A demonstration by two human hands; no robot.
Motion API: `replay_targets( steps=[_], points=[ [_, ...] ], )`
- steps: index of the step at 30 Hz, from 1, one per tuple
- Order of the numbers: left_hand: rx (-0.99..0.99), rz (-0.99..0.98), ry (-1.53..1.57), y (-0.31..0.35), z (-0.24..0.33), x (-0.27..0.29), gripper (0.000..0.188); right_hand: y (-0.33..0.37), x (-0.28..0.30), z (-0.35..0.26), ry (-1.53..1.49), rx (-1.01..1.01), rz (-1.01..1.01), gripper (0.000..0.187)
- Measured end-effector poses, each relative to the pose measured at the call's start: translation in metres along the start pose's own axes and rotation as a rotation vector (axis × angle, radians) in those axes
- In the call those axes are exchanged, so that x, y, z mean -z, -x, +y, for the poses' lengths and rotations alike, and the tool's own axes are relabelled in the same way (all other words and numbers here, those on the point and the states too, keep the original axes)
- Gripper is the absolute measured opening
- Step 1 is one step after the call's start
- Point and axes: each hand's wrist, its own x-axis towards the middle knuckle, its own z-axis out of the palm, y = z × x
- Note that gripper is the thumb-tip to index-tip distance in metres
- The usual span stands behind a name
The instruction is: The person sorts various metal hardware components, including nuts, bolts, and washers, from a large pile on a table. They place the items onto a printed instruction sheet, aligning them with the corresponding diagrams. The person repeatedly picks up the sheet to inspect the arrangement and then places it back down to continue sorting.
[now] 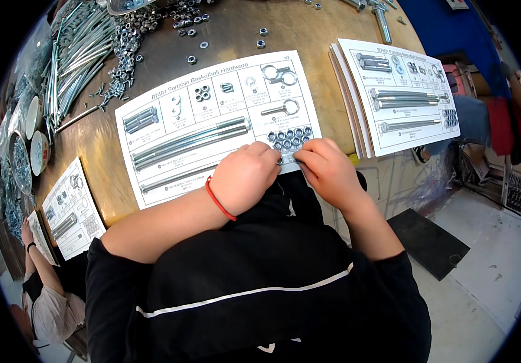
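Observation:
A white hardware sheet [200,103] with pictures of bolts, washers, nuts and rings lies in front of me at the table's near edge. Rows of blue-centred lock nuts [289,139] show at its lower right corner; whether they are loose or printed I cannot tell. Just left of these rows, my left hand [249,175] is closed, fingertips pressed together by a small dark round piece at the sheet's edge. My right hand [331,172] pinches at the same corner from the other side, a short gap from the left. What either pinch holds is hidden.
Loose nuts [133,36] and a heap of long bolts [82,54] cover the back left, near bowls [39,149]. A stack of similar sheets [393,136] stands right; a large bolt [383,25] lies behind it. At far left, a co-worker's hand [26,233] is by another sheet [74,212].

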Motion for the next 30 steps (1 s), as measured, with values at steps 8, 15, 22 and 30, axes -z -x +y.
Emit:
replay_targets(
  steps=[8,15,22,30],
  points=[
    [0.061,0.098,0.017,0.007,0.001,-0.002,0.01,0.021,0.003,0.003,0.013,-0.244,0.08,0.033],
    [0.205,-0.011,-0.13,0.005,0.014,-0.002,0.043,0.012,0.0,-0.004,-0.147,-0.489,0.009,0.034],
    [0.207,0.031,-0.174,-0.013,0.013,-0.01,0.06,-0.004,-0.002,0.004,-0.152,-0.488,-0.008,0.036],
    [0.081,0.11,-0.019,-0.019,0.006,-0.007,0.055,-0.018,0.012,0.007,-0.175,-0.321,-0.047,0.049]
  ],
)
